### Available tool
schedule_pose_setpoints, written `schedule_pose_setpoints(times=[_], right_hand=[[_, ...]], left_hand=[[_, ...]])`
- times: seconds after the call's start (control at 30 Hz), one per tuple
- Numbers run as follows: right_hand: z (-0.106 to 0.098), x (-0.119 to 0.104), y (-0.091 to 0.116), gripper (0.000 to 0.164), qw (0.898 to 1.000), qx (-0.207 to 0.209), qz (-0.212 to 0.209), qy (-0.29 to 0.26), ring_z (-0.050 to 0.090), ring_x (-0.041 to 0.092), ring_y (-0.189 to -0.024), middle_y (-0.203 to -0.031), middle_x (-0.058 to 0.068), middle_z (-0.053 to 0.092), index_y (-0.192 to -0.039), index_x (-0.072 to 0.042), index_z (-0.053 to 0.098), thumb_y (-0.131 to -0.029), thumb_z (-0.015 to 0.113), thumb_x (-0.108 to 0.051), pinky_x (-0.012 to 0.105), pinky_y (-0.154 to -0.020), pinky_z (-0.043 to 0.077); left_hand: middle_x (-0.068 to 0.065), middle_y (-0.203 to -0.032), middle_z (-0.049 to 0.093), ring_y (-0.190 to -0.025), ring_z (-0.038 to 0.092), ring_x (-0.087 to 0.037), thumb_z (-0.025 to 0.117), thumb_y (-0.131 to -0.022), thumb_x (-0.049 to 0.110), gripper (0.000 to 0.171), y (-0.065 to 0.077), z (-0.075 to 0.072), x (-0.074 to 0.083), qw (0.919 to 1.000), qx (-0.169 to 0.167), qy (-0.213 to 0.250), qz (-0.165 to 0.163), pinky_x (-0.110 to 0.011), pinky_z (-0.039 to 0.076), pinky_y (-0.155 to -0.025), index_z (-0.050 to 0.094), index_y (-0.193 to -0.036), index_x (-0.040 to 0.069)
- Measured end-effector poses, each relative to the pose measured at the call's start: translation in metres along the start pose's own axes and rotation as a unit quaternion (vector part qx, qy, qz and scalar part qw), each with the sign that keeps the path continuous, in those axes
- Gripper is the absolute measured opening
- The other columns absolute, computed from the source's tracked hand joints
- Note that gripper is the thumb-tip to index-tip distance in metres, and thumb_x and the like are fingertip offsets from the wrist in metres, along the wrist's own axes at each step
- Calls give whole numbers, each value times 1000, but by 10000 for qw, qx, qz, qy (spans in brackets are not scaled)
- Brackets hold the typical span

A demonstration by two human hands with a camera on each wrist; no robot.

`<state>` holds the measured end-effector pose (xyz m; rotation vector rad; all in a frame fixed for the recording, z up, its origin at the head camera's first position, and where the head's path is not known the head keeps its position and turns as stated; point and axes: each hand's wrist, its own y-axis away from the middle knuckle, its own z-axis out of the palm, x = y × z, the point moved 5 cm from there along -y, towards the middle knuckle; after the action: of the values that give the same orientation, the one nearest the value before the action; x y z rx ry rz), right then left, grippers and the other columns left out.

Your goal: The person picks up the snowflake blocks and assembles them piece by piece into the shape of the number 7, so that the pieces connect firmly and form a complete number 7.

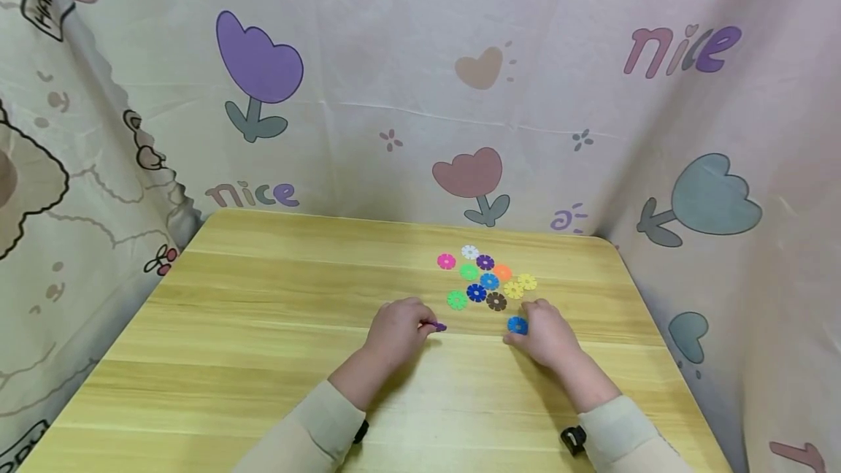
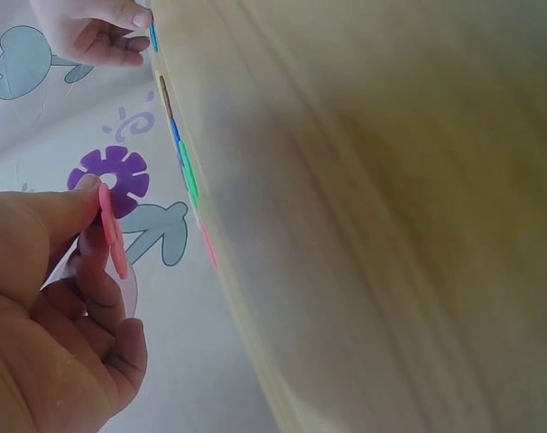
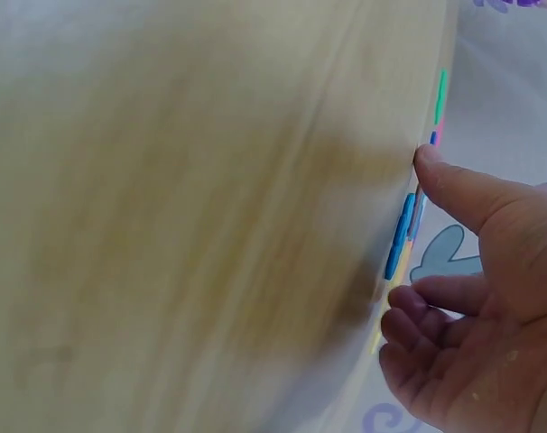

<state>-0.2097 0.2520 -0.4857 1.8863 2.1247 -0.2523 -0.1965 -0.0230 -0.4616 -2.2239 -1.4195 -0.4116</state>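
My left hand (image 1: pixel 397 331) pinches a pink notched plastic disc (image 2: pixel 112 233) between thumb and fingers, above the table. A purple notched disc (image 2: pixel 129 180) stands at an angle to the pink one, slotted against it. In the head view the pair shows as a small purple piece (image 1: pixel 441 327). My right hand (image 1: pixel 548 334) is low at the table, thumb and fingers spread either side of a flat blue disc (image 1: pixel 517 325). The right wrist view shows that blue disc (image 3: pixel 400 236) on the tabletop, with a gap between thumb and fingertips.
Beyond the hands lies a loose cluster of notched discs, among them a brown one (image 1: pixel 496 301), a green one (image 1: pixel 456 300), a dark blue one (image 1: pixel 476 293) and a white one (image 1: pixel 469 252). The wooden table (image 1: pixel 263 298) meets a printed curtain (image 1: pixel 368 93) behind.
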Motion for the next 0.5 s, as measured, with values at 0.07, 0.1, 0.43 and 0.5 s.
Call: schedule_pose_setpoints(times=[0.07, 0.1, 0.43, 0.5], right_hand=[[1, 1, 0, 75, 10000, -51, 17, 10, 61, 50, -120, -130, 32, 61, -137, 15, 59, -89, 87, -36, 62, -106, 48], [1, 1, -1, 72, 10000, -62, 30, 8, 62, 49, -117, -128, 31, 62, -135, 15, 60, -90, 86, -36, 61, -104, 49], [2, 1, -2, 41, 9998, -61, -65, 194, 67, 35, -95, -105, 20, 67, -115, 8, 73, -94, 82, -26, 56, -91, 57], [1, 2, -2, 39, 9998, -54, -41, 182, 67, 35, -95, -105, 20, 67, -114, 8, 74, -94, 81, -25, 57, -91, 57]], left_hand=[[10, -91, 72, -88, 69, -15, 82, -95, 20, 7, 0, 1, 0, 10000, -29, -33, 9, -41, 52, -86, 82, -88, 22], [10, -91, 71, -88, 69, -15, 82, -95, 20, 7, 0, 1, 0, 10000, -55, -50, 6, -41, 52, -86, 82, -88, 21], [9, -91, 71, -88, 68, -17, 81, -96, 19, 7, 0, 2, -2, 9997, -213, -96, -85, -42, 53, -86, 82, -89, 21], [9, -91, 71, -88, 69, -17, 81, -96, 20, 7, 0, 2, -2, 9998, -164, -86, -50, -42, 53, -86, 82, -89, 21]])
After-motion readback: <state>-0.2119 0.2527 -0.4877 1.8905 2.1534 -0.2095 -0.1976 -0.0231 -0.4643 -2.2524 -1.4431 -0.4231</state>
